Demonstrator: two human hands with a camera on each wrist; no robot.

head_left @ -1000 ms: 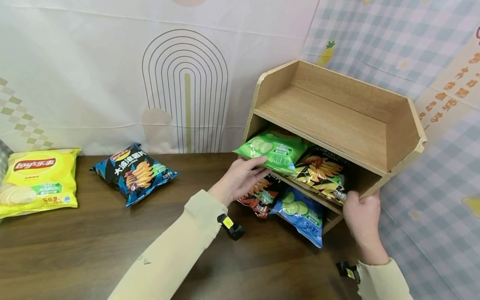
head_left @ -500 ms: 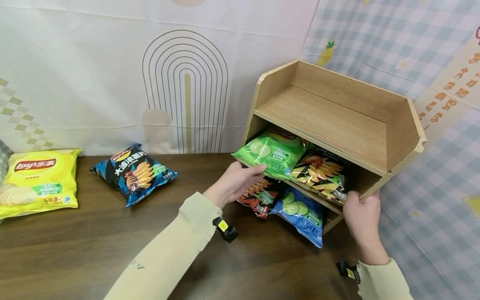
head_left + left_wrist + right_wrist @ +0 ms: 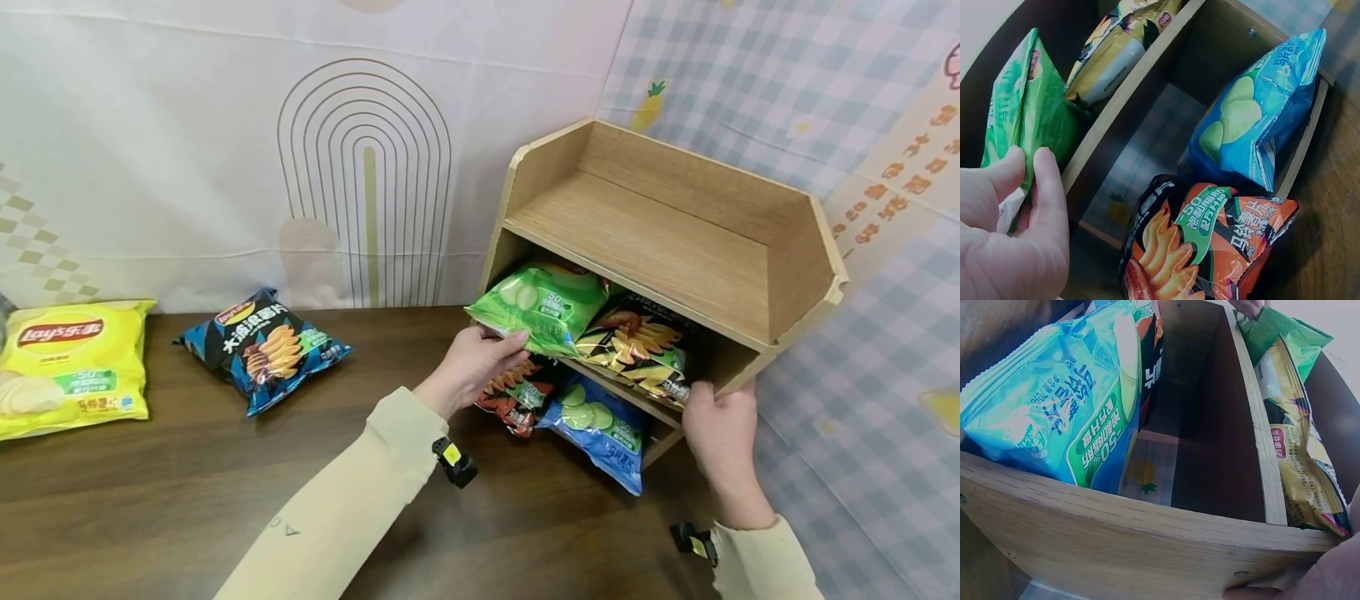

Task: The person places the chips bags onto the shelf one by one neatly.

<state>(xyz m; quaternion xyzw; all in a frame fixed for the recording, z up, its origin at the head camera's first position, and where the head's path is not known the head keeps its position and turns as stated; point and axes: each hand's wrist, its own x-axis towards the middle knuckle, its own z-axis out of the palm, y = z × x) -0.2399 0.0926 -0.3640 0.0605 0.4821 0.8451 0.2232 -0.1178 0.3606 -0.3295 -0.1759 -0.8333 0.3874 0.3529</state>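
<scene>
A green bag of potato chips [image 3: 543,307] lies in the upper compartment of the wooden shelf [image 3: 637,242], its lower left edge sticking out. My left hand [image 3: 474,367] pinches that edge between thumb and fingers, clearly so in the left wrist view. Beside it in the same compartment is a black and gold chip bag [image 3: 633,340]. On the right, my right hand [image 3: 723,429] grips the front edge of the shelf's side panel; its fingers are mostly hidden behind the panel. Beneath, a red and black chip bag [image 3: 517,396] and a blue chip bag [image 3: 592,425] poke out of the lower compartment.
A blue and black chip bag [image 3: 262,350] and a yellow chip bag [image 3: 71,367] lie on the dark wooden table [image 3: 187,492] at the left. Patterned cloth walls [image 3: 187,167] stand behind the table and along the right side, close to the shelf.
The green bag's front has tipped slightly lower, and my left fingers have gone from lying along its front to under its edge. The right hand keeps its place on the panel.
</scene>
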